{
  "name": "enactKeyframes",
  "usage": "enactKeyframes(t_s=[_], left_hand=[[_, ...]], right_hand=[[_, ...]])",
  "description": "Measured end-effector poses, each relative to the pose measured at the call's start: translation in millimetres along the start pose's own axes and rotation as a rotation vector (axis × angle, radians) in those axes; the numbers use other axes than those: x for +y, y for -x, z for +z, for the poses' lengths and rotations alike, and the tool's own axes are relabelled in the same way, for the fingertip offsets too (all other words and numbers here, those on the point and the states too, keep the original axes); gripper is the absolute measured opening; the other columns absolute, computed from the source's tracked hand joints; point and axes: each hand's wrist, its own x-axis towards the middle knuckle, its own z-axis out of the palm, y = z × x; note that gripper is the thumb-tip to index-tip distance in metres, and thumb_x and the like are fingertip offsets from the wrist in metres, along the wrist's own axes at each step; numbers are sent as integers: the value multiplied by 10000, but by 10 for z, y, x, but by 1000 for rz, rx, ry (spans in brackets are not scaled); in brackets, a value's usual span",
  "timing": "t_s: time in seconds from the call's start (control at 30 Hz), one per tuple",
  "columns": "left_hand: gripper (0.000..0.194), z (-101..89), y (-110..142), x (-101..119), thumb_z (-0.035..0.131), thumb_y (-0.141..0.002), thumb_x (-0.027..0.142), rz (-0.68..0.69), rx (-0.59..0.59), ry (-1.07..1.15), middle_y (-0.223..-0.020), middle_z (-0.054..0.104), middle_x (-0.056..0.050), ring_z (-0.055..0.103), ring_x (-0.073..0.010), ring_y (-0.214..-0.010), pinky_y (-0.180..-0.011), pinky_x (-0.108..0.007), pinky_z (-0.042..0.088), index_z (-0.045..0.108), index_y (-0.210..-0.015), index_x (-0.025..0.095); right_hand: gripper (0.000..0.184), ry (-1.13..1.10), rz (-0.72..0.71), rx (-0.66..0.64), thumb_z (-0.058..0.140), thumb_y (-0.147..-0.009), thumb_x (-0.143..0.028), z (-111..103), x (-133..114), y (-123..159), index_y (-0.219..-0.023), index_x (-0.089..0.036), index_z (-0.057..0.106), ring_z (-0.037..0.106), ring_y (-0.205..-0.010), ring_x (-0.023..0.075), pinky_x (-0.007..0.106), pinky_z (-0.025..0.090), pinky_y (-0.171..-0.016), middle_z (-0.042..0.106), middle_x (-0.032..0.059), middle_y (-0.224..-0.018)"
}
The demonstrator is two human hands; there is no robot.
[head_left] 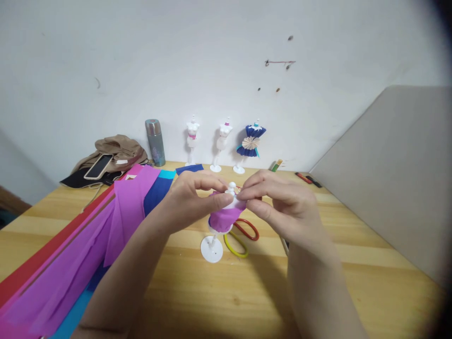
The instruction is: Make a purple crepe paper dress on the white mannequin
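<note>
A small white dress-form mannequin (231, 189) stands on its round base (212, 250) in front of me, leaning slightly. Purple crepe paper (225, 218) wraps its torso, with the white neck and upper chest showing above. My left hand (197, 195) is closed at the mannequin's left-side shoulder, thumb and fingers pinching the paper's upper edge. On the opposite shoulder, my right hand (282, 202) pinches the paper between thumb and fingertips. The fingers partly cover both shoulders. Scissors with one red handle loop (249, 229) and one yellow loop (236, 245) lie behind the mannequin, their blades hidden.
Purple paper sheets (129, 202), blue and red ones lie along the left. Farther back are a phone (99, 166), a cap (120, 146) and a thermos (155, 142). Three more mannequins line the wall, one in a blue pleated dress (249, 149). A glue stick (276, 165) lies at the back.
</note>
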Motion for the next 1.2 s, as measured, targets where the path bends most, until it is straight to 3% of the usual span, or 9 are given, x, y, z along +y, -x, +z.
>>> enactKeyframes(t_s=[0.13,0.27,0.33,0.4,0.47,0.67,0.93,1.07,1.2], left_hand=[[237,-27,-4,55,656,-871,343,40,-61,-59,-827,736,-57,664,-178,-818,-765,-291,525,728,-713,182],[353,-71,1,126,524,-967,367,79,-152,-75,-900,767,-72,689,-211,-965,-891,-315,537,751,-771,181],[318,-80,13,132,525,-970,387,58,-113,-81,-984,782,-72,695,-217,-1029,-939,-321,540,778,-974,194],[357,-94,23,114,535,-969,370,26,-61,-102,-1110,775,-74,690,-206,-1094,-982,-317,531,709,-1237,212],[388,-129,26,73,544,-964,323,52,-48,-138,-1196,753,-80,683,-194,-1137,-1018,-312,518,664,-1318,219],[234,-312,-8,-83,595,-913,172,307,-93,-280,-1273,720,-65,667,-176,-1189,-1063,-318,491,798,-980,269],[138,-274,-92,-95,660,-890,189,466,-95,-299,-927,788,-31,697,-178,-998,-1027,-364,500,764,-840,265],[144,-247,-108,-95,650,-895,177,501,-80,-311,-886,776,-38,699,-174,-944,-1019,-369,501,739,-803,244],[128,-238,-80,-91,613,-920,181,526,-61,-318,-1062,760,-80,682,-187,-1055,-990,-367,520,725,-876,225]], right_hand=[[182,-12,-12,-13,645,-887,-146,-22,-4,-4,-905,-273,776,663,-748,177,327,534,-635,706,21,-785],[175,15,18,-6,651,-889,-166,-51,16,-8,-904,-272,789,688,-777,187,338,558,-664,736,32,-829],[165,29,38,-1,656,-890,-184,-65,32,-9,-910,-276,791,692,-784,190,341,564,-672,742,32,-837],[154,31,40,-4,661,-891,-194,-77,46,-8,-905,-278,790,692,-785,190,340,563,-672,744,30,-837],[154,38,35,-7,659,-895,-195,-86,53,-8,-902,-277,789,692,-777,190,342,562,-670,744,30,-834],[180,79,-1,3,650,-894,-165,-83,51,-9,-903,-277,791,696,-760,187,334,557,-653,738,30,-819],[177,55,2,23,679,-881,-163,-60,55,1,-905,-295,794,696,-742,198,348,559,-638,740,30,-814],[189,59,0,17,678,-885,-154,-54,65,7,-926,-302,788,692,-751,193,345,555,-640,736,25,-826],[168,75,-12,21,667,-900,-172,-52,63,3,-918,-287,788,690,-736,191,339,550,-625,733,30,-811]])
